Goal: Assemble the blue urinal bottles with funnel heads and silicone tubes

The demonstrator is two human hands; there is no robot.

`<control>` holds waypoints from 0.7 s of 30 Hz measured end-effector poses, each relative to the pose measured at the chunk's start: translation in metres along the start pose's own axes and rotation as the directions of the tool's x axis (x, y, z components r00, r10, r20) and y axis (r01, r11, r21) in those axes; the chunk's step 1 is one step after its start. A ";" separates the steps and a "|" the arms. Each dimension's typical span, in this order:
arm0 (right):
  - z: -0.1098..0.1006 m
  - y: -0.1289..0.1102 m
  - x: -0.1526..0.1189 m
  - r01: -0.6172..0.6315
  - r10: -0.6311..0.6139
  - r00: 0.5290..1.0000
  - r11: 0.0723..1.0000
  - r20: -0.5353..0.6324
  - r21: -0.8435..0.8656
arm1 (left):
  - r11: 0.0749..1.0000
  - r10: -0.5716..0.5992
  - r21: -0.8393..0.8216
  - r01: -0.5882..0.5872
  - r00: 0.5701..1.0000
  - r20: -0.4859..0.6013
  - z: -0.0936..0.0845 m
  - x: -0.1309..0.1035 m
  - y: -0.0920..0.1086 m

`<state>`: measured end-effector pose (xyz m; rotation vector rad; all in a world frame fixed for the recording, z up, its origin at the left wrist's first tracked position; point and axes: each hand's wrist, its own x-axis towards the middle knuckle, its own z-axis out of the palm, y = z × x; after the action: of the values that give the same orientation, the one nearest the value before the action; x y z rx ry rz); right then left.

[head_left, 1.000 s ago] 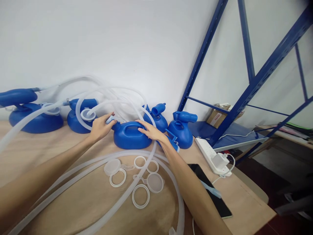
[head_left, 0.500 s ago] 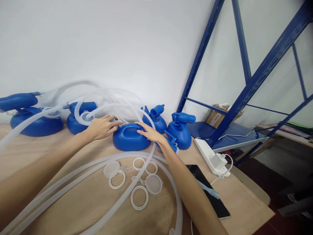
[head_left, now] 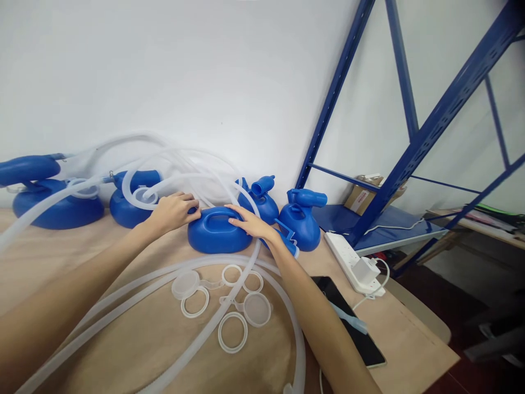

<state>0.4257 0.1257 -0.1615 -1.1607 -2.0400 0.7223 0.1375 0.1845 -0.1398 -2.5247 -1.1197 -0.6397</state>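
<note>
A blue urinal bottle [head_left: 217,239] with a moulded handle lies on the table in front of me. My right hand [head_left: 249,221] grips its right end, fingers over the top and thumb by the handle opening. My left hand [head_left: 174,212] is curled round the bottle's left end, where a bit of blue shows between the fingers; the bottle's mouth is hidden there. Nearer to me lie a clear cap [head_left: 186,285], a second clear cap [head_left: 257,310] and several white rings [head_left: 232,332]. A long translucent hose [head_left: 205,332] runs under my right forearm.
More blue urinal bottles [head_left: 301,227] stand along the wall, the left ones [head_left: 61,210] with hoses looped over them. At right are a black tablet [head_left: 353,334] with a pale-blue strip on it, a white power strip [head_left: 348,262] and a blue metal shelf [head_left: 394,227].
My left hand's fingers have curled in more closely at the bottle's left end. My right hand keeps its place, and the view has shifted very slightly.
</note>
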 end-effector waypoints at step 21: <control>-0.002 -0.006 -0.003 -0.067 0.067 0.998 0.996 0.002 0.066 | 0.993 0.038 -0.115 -0.038 0.999 -0.008 -0.004 -0.013 -0.003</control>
<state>0.4250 0.1204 -0.1567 -1.1962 -1.9697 0.8167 0.1267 0.1762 -0.1433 -2.6320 -1.0586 -0.7203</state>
